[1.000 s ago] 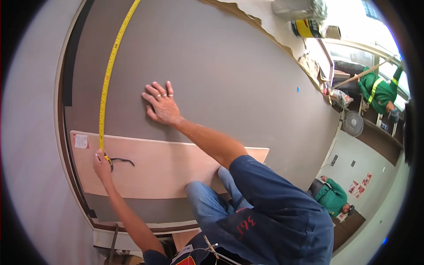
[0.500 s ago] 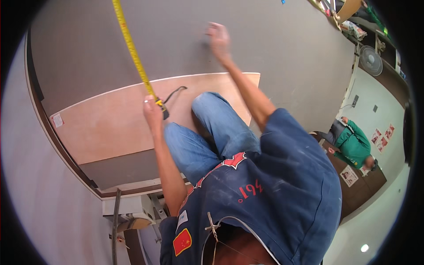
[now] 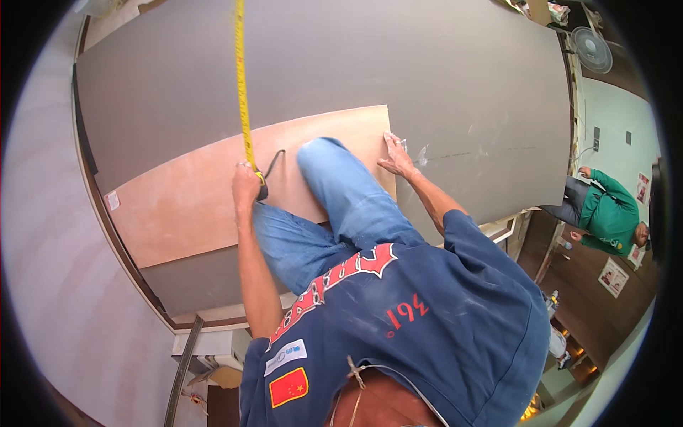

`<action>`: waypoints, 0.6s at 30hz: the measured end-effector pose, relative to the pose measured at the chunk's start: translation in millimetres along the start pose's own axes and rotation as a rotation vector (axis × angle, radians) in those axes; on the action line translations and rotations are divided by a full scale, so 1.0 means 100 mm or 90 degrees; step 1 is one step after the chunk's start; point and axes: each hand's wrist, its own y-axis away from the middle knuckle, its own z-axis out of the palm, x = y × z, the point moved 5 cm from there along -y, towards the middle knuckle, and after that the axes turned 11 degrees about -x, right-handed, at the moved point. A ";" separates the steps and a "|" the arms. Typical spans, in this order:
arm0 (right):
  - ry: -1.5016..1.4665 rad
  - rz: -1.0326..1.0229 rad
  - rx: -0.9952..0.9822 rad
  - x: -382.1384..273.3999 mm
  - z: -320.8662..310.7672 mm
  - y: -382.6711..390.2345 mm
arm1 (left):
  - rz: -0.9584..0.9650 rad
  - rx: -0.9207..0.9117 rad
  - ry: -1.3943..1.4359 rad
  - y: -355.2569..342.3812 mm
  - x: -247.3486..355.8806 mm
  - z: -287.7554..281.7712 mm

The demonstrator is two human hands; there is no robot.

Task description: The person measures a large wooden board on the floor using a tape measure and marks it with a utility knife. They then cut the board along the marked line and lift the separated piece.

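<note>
My left hand (image 3: 247, 185) is closed on a tape measure (image 3: 262, 191), black with a yellow top and a dark wrist strap. Its yellow blade (image 3: 242, 85) runs out far ahead, past the top of the picture. Beneath my knees lies a pale wooden panel (image 3: 192, 206) with a small white label near its left end. My right hand (image 3: 397, 154) rests at the panel's right edge, fingers stretched out and touching it. Both lie over a large grey board (image 3: 484, 128), which shows dusty white marks beside my right hand.
A person in a green top (image 3: 610, 212) is at the right. A fan (image 3: 591, 50) stands at the far right. A pale wall (image 3: 50, 185) borders the board on the left, and a dark metal bar (image 3: 183, 366) leans at the lower left.
My right hand has come down from over the grey board to the panel's right edge. The left hand keeps hold of the tape measure, whose blade now points more straight ahead.
</note>
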 end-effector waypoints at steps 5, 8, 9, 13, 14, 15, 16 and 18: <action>-0.302 -0.138 -0.081 0.72 -0.03 -0.40 | 0.156 -0.033 -0.129 0.01 0.19 1.00; -0.335 -0.054 0.165 1.08 -0.25 -0.16 | 0.060 -0.073 0.154 0.18 0.29 1.61; -0.294 -0.098 0.239 1.26 -0.25 -0.17 | 0.033 -0.095 0.225 0.26 0.32 1.85; -0.490 -0.072 0.197 1.52 -0.15 -0.27 | 0.101 -0.096 0.038 0.37 0.21 2.54; -0.538 -0.047 0.174 1.56 -0.15 -0.30 | 0.097 -0.085 0.062 0.42 0.22 2.64; -0.584 -0.023 0.153 1.56 -0.16 -0.32 | 0.070 -0.087 0.082 0.44 0.25 2.71; -0.591 -0.012 0.150 1.55 -0.18 -0.33 | 0.045 -0.091 0.106 0.45 0.30 2.76; -0.574 0.013 0.143 1.52 -0.24 -0.26 | -0.030 -0.126 0.194 0.49 0.43 2.80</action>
